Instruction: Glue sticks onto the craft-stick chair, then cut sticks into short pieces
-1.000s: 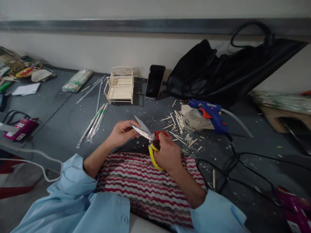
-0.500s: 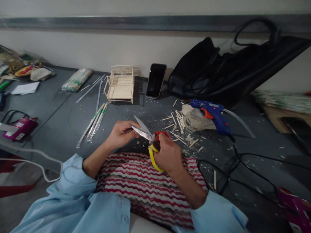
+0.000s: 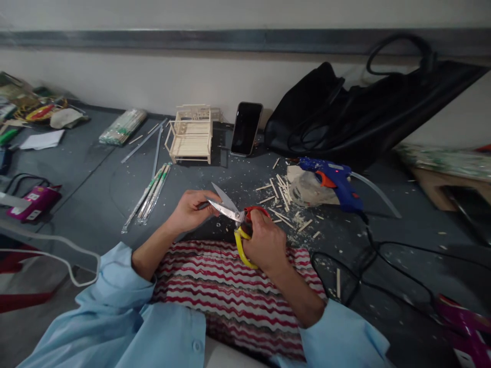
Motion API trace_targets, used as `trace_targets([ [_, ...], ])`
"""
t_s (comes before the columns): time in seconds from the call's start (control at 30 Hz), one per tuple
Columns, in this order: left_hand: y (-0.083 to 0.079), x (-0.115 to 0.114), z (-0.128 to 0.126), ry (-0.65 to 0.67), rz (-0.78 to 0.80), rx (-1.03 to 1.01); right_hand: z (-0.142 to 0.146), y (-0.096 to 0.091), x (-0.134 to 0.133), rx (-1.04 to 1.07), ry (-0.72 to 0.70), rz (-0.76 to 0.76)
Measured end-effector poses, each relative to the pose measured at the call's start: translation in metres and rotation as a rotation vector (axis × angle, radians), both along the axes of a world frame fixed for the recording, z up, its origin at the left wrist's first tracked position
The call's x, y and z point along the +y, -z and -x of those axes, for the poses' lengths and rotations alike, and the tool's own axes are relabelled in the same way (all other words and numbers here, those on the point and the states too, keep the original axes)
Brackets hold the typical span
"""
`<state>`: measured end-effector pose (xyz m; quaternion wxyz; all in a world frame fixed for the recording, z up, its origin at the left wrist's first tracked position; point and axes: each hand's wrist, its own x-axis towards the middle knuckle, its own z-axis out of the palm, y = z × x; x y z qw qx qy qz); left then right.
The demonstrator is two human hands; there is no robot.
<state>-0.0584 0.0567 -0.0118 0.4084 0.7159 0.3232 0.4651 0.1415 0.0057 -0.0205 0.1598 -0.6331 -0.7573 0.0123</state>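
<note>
My right hand [image 3: 265, 239] is wrapped round the handles of a pair of scissors [image 3: 226, 208], one handle red and the other yellow. Their blades are spread apart and point left. My left hand [image 3: 192, 210] is closed in a pinch by the blade tips; whatever its fingers hold is too small or hidden to make out. Right of the scissors, short pale sticks [image 3: 283, 191] lie scattered among crumbs. Beyond my hands stands a small piece of model furniture [image 3: 191, 138] built from thin sticks. Several wrapped chopsticks [image 3: 152, 197] rest to the left.
A blue glue gun [image 3: 333, 179] lies at right, its black cable running toward me. A phone [image 3: 246, 129] leans near the wall beside a black bag [image 3: 326, 117]. A bundle of wrapped sticks [image 3: 123, 126] sits back left. Striped cloth [image 3: 230, 286] covers my lap.
Both hands and the scissors stay almost where they were, blades still apart. The whole view has shifted very slightly.
</note>
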Motion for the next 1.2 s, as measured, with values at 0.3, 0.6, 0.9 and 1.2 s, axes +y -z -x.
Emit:
trace_targets([
  [0.3, 0.000, -0.001, 0.001, -0.024, -0.039, 0.019, 0.000, 0.000, -0.001, 0.001, -0.019, -0.028],
  [0.6, -0.007, -0.001, 0.001, -0.028, -0.062, 0.085, -0.001, 0.006, -0.001, 0.000, -0.006, -0.024],
  [0.9, 0.002, 0.003, 0.005, 0.042, -0.001, 0.054, -0.003, 0.004, 0.002, 0.017, -0.025, -0.080],
  [1.2, -0.004, 0.002, 0.007, 0.064, -0.061, 0.162, -0.003, 0.002, 0.001, 0.028, -0.038, -0.073],
])
